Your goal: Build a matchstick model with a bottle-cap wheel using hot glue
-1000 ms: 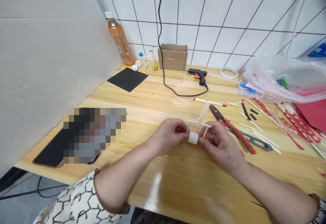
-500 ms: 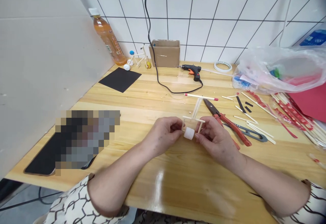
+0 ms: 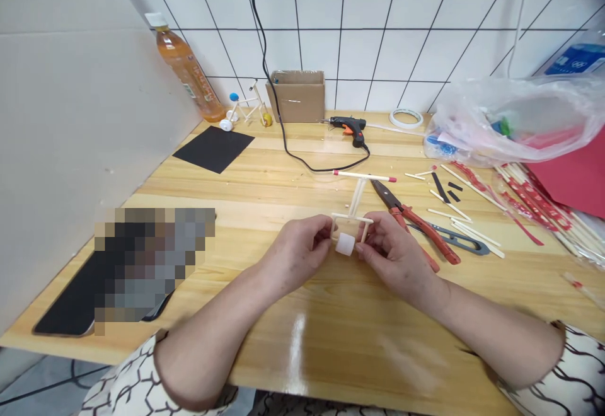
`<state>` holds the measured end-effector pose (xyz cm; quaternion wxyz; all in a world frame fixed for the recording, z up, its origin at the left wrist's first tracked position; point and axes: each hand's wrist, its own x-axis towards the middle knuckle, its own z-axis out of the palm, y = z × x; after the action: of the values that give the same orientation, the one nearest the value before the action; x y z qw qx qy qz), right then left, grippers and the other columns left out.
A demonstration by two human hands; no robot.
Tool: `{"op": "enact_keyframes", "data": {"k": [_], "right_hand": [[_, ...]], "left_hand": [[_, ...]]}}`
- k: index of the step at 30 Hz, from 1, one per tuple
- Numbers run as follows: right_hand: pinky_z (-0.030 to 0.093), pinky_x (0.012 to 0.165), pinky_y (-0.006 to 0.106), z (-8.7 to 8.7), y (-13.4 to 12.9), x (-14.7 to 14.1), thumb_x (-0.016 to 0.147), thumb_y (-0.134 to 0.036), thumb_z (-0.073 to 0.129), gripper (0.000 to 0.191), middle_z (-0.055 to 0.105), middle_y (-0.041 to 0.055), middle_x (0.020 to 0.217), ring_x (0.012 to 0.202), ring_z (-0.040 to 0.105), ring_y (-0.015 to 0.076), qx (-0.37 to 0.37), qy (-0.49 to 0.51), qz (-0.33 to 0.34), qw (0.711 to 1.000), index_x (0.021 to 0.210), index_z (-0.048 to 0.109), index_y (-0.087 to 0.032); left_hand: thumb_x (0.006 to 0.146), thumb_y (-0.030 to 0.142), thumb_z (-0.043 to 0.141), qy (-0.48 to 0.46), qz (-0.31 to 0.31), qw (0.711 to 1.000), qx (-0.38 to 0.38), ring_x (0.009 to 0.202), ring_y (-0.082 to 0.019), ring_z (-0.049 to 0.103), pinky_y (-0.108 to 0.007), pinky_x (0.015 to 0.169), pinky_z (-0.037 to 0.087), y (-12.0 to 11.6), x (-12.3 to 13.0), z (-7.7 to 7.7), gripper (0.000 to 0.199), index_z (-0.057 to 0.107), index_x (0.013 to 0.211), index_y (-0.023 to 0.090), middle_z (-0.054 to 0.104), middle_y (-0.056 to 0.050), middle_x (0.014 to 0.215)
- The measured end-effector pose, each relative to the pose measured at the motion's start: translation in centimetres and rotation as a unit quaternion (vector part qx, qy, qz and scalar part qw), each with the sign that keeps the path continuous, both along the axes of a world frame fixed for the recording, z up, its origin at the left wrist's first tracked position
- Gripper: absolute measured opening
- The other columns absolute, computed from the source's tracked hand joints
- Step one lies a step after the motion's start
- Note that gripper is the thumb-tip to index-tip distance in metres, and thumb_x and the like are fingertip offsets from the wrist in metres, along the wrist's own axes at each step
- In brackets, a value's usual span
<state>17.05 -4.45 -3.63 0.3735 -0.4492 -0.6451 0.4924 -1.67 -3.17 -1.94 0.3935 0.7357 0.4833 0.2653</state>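
So the little pale wooden stick frame (image 3: 352, 218) is right between the two hands, just right of center in the frame, with its long stem pointing away from the person and leaning a bit right, up to a red-tipped crossbar (image 3: 363, 176). The left hand (image 3: 297, 255) has thumb and fingers pinched at the bottom of the left leg, and the right hand (image 3: 399, 258) is pinching down by the right one. The stubby white cylinder (image 3: 345, 244) sits in the gap, its axis running roughly hand to hand, looks a touch nearer the right fingertips; can't tell if they're touching it. Red-handled pliers (image 3: 430, 231) lie on the worktop (image 3: 265, 346), beyond the right hand.
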Motion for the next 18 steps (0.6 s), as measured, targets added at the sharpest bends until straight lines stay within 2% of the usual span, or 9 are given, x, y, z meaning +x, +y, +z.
{"op": "enact_keyframes", "data": {"k": [13,18], "right_hand": [[0.047,0.067,0.031,-0.07,0.07,0.01,0.081,-0.017,0.050,0.027,0.053,-0.0008,0.078,0.073,0.056,0.0156,0.018,-0.020,-0.005,1.000,0.107,0.043,-0.024],[0.046,0.067,0.029,0.06,-0.11,-0.05,0.081,-0.016,0.048,0.026,0.052,-0.0015,0.077,0.074,0.056,0.0152,0.026,-0.017,-0.004,1.000,0.105,0.043,-0.024]], "left_hand": [[0.073,0.010,0.050,0.028,0.029,0.999,0.027,0.059,-0.009,0.056,-0.019,0.057,0.043,-0.07,0.22,-0.22,0.014,0.058,0.081,0.017,0.061,0.003,0.066],[0.072,0.009,0.049,0.003,0.014,1.000,0.008,0.059,-0.008,0.054,-0.018,0.057,0.042,-0.13,0.09,0.11,0.015,0.058,0.080,0.018,0.060,0.004,0.066]]}}
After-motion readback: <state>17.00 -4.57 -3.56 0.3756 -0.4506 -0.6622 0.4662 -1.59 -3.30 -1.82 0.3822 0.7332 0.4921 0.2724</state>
